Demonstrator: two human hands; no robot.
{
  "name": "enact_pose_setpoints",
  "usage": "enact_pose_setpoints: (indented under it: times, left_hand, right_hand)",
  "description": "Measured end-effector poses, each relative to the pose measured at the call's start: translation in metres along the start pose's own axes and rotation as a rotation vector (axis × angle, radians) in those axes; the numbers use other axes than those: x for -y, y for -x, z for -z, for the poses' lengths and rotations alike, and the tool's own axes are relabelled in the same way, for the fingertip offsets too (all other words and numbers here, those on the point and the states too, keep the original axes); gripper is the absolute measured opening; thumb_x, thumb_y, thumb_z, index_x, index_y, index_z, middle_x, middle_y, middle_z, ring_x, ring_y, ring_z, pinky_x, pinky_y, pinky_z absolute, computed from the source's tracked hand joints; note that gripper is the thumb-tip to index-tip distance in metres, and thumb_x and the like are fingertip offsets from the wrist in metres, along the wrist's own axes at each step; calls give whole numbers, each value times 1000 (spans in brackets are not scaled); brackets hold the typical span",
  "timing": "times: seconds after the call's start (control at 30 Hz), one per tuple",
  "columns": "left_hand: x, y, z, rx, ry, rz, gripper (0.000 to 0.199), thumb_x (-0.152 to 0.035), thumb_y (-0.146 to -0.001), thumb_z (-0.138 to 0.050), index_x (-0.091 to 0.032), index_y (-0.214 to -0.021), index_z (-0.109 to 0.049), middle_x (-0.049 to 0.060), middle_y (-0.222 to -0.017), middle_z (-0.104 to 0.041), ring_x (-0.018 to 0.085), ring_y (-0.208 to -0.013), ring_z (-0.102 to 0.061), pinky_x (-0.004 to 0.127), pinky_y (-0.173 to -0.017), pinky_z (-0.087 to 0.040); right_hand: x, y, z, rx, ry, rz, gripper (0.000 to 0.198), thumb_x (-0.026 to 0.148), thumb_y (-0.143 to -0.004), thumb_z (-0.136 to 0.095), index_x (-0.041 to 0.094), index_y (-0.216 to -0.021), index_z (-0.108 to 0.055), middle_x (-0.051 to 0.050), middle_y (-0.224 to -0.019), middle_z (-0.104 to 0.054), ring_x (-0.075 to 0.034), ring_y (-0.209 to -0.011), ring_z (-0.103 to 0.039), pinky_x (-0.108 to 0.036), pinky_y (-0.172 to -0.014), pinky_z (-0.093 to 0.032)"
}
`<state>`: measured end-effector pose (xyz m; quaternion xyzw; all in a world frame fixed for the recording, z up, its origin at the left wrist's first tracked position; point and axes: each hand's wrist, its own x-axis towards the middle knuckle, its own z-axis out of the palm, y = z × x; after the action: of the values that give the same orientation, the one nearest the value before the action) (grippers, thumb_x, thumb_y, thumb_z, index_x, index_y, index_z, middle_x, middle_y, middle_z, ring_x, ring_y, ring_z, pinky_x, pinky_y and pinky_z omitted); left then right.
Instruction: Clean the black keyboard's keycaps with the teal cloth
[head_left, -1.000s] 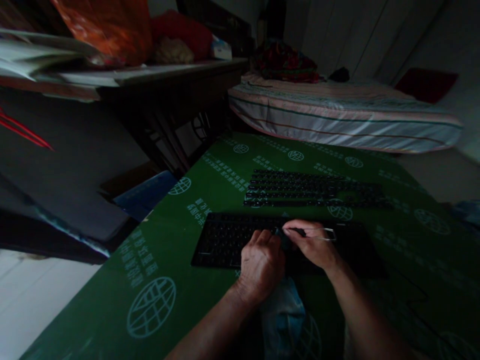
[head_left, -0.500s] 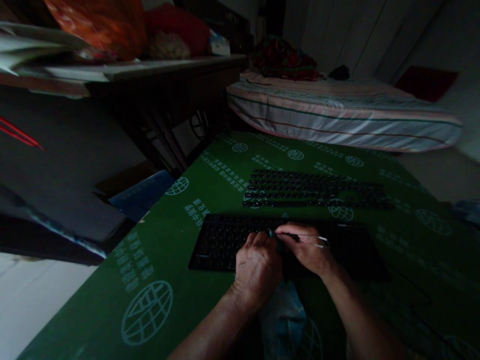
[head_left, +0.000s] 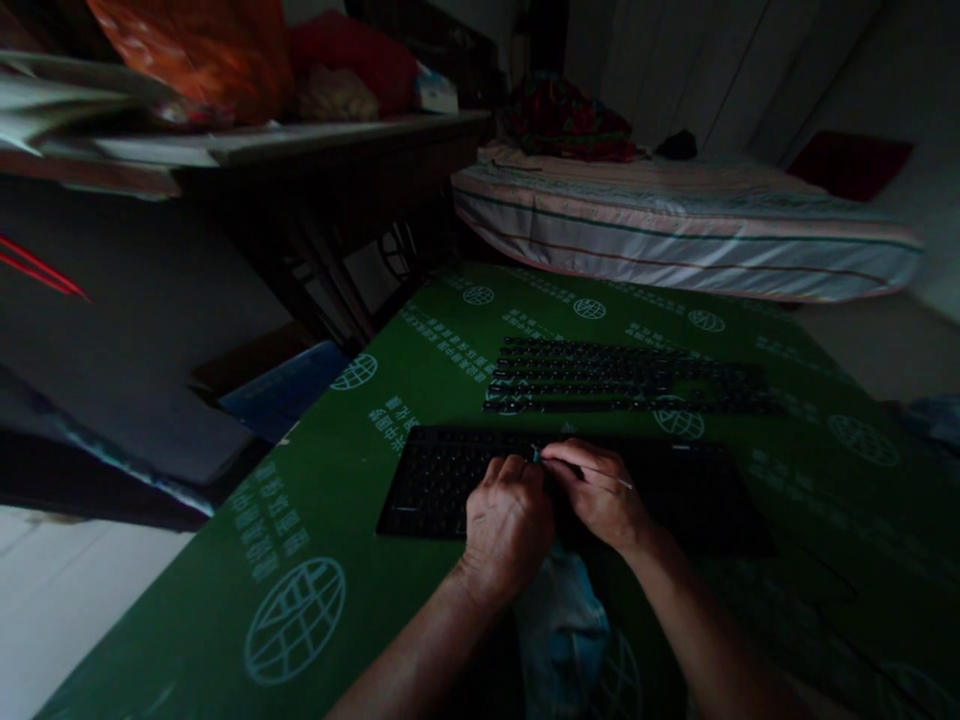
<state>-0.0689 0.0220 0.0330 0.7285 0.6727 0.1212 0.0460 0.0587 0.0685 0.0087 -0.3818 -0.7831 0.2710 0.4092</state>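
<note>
A black keyboard [head_left: 439, 485] lies across the green table, its left part carrying key rows and its right part dark. My left hand [head_left: 510, 520] is closed over the keyboard's middle, gripping a blue cloth [head_left: 566, 625] that hangs down toward me; a bit of blue-green shows at the fingertips. Beside it, my right hand [head_left: 600, 490] pinches near that bit, fingertips almost touching the left hand. A thin wire keycap puller [head_left: 624, 482] sticks out from the right hand, mostly hidden by the fingers. Exactly what the fingertips press is too dark to tell.
Behind the keyboard, loose black keycaps [head_left: 577, 372] lie in rows on the green table [head_left: 360, 560]. A cable [head_left: 832, 580] runs along the right. A bed [head_left: 675, 230] stands beyond, and a cluttered desk [head_left: 337, 135] is at the left.
Both hands have shifted slightly left and away from me. The right hand has turned, so less of the wire puller shows. The keyboard and loose keycaps stay in place.
</note>
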Motion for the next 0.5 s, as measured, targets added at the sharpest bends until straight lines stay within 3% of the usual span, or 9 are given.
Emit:
enact_pose_setpoints:
  times: [0.27, 0.5]
  left_hand:
    - [-1, 1, 3, 22, 4, -2, 16, -11, -78, -46, -16, -81, -60, 5, -80, -58, 21, -82, -53, 30, -71, -44]
    - [1, -1, 3, 6, 18, 3, 13, -11, -78, -47, -16, -79, -59, 5, -79, -57, 20, -82, -53, 29, -70, -44]
  right_hand:
    - [2, -3, 8, 59, -70, -42, 18, 19, -83, -51, 19, -82, -69, -4, -80, -71, -15, -75, -65, -25, -73, -52]
    - [2, -2, 1, -17, -15, 4, 19, 17, -83, -50, 20, -86, -69, -5, -81, -71, -16, -76, -65, -27, -74, -53]
